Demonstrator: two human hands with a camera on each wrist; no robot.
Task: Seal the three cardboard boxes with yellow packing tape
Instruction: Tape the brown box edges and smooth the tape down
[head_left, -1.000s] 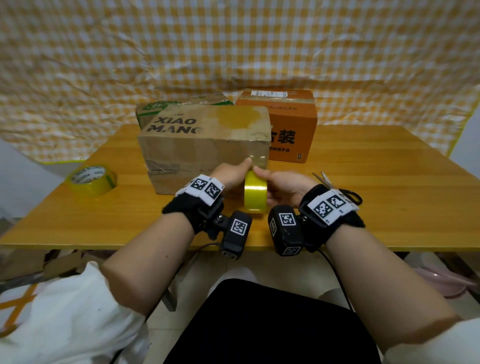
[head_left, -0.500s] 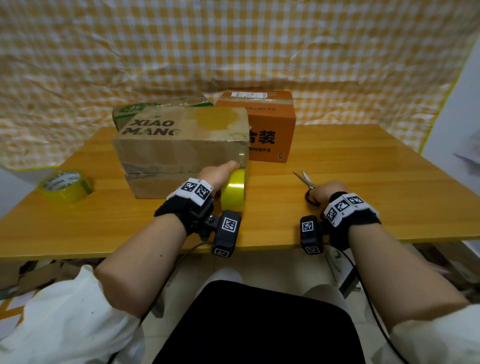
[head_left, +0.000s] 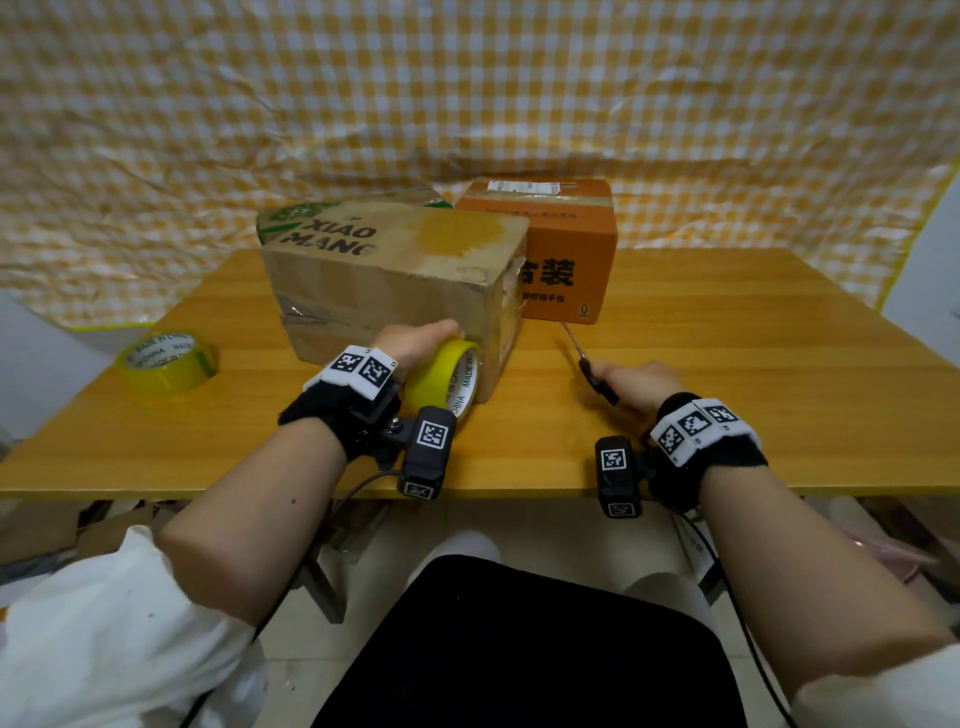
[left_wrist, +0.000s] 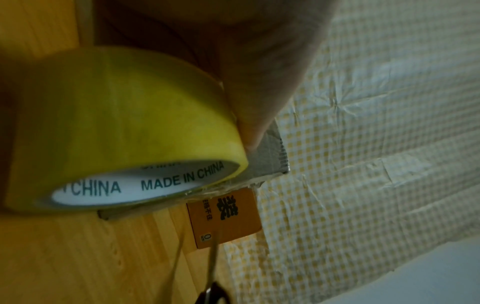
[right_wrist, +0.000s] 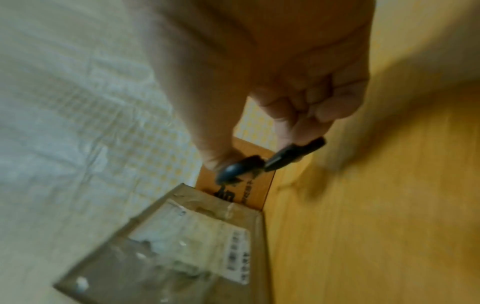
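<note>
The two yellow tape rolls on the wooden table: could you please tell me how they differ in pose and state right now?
The yellow tape roll in the left hand stands on edge against the brown cardboard box, gripped by the left hand; the spare yellow tape roll lies nearly flat on the wooden table, far to the left, untouched. The held roll looks opaque yellow, the spare one more translucent. Both have white cores printed MADE IN CHINA.

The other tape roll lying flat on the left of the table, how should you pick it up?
Probably from above. The spare tape roll lies flat with its hole facing up, so pinch one side of the ring: fingers inside the hole, thumb on the outer yellow wall. The table around it looks open, so any side works.
</note>
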